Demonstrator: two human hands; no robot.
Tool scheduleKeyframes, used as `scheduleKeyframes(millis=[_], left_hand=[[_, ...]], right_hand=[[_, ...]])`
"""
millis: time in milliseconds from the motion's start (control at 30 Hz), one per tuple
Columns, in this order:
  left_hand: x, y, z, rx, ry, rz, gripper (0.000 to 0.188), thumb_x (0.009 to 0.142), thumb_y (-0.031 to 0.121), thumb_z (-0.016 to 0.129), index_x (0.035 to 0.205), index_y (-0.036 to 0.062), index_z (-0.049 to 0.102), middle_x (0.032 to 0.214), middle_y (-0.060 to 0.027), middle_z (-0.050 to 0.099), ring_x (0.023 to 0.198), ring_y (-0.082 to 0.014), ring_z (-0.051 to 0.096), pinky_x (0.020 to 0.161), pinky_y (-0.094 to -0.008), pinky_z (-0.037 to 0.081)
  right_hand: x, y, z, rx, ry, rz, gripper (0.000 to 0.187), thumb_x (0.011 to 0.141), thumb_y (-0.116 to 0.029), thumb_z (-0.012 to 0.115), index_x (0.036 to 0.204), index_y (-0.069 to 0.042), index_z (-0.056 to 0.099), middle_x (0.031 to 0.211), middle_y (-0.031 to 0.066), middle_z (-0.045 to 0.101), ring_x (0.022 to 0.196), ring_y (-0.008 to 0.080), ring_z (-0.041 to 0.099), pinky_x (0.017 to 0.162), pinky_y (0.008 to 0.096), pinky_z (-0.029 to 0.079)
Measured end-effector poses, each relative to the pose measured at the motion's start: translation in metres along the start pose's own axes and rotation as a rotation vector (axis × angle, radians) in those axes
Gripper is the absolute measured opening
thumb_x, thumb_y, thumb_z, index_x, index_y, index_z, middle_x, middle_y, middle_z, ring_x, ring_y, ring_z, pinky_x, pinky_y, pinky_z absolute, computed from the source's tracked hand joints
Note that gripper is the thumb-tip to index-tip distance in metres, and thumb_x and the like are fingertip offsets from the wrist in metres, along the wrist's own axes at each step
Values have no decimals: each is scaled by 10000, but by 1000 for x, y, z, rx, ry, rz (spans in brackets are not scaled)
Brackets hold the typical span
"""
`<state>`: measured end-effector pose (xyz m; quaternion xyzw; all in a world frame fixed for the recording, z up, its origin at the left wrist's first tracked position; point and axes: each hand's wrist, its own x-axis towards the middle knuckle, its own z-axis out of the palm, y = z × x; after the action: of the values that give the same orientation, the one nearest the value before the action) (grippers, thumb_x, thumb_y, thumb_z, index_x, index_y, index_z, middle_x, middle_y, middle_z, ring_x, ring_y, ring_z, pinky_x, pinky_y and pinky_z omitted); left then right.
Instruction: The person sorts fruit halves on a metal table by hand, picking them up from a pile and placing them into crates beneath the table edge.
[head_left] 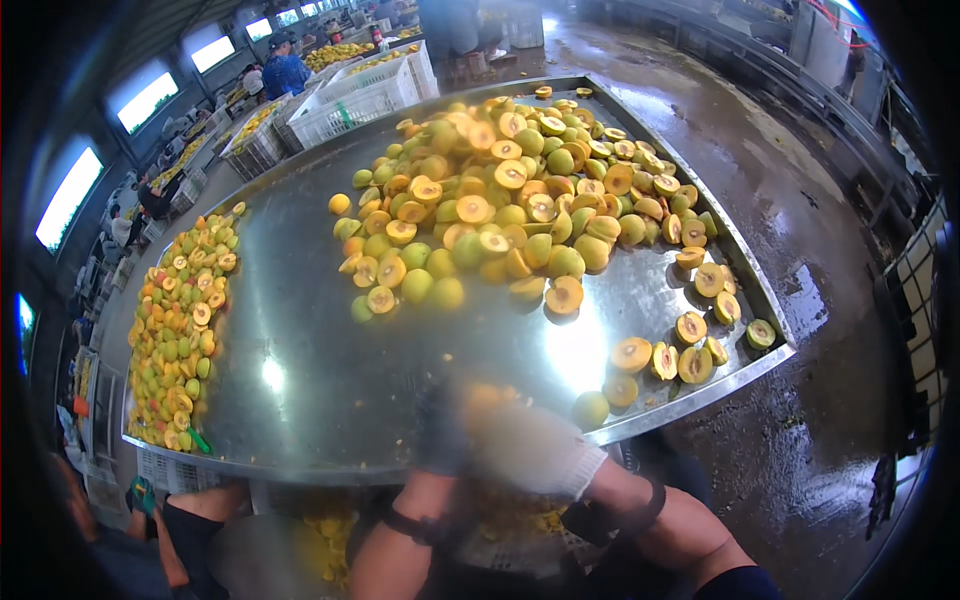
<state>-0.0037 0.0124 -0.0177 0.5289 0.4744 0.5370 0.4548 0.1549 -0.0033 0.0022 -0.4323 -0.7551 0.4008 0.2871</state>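
Note:
My left hand, in a dark glove, is close against my right hand at the near edge of a metal table. A white knitted glove covers my right hand, which looks curled closed. An orange-yellow blur shows at the fingers of both hands; whether it is a piece of fruit or stained glove I cannot tell. My left fingers are smeared and mostly hidden. Just right of my hands lie a whole green fruit and several halved yellow stone fruits, some with their pits showing.
A large heap of halved fruit covers the table's far middle; another pile lines its left side, beside a green-handled tool. White crates stand behind. At lower left another person's arm shows. Wet floor lies right.

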Motion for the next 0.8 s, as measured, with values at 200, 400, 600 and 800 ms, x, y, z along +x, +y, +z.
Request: scheduleKeyframes(millis=[200,400,600,800], left_hand=[[-24,-21,-23,195,242,221,183,977,153,585,975,23,714,957,-78,727,870,-188,675,795,-375,556],[-4,-5,1,607,68,310,234,861,91,638,1070,48,734,941,-145,738,860,-311,716,794,-406,562],[-1,8,-6,570,-76,-143,295,984,206,536,1191,35,658,1182,-158,701,1041,-341,662,948,-431,504],[-3,-11,-15,766,-11,409,296,929,222,612,1172,60,658,1117,-118,707,1037,-332,657,960,-423,489]], right_hand=[[8,-73,-44,427,-427,422,160,907,-177,561,938,-28,612,651,66,591,528,162,588,492,325,457],[3,0,15,-146,25,114,240,914,-199,531,986,2,639,1049,308,659,985,461,652,830,537,501],[0,-62,-26,-176,-218,214,278,886,-152,511,1048,11,668,894,292,675,905,443,673,791,517,514],[5,-80,-55,379,-396,530,256,952,-206,546,1036,-30,711,762,55,670,647,171,621,577,317,480]])
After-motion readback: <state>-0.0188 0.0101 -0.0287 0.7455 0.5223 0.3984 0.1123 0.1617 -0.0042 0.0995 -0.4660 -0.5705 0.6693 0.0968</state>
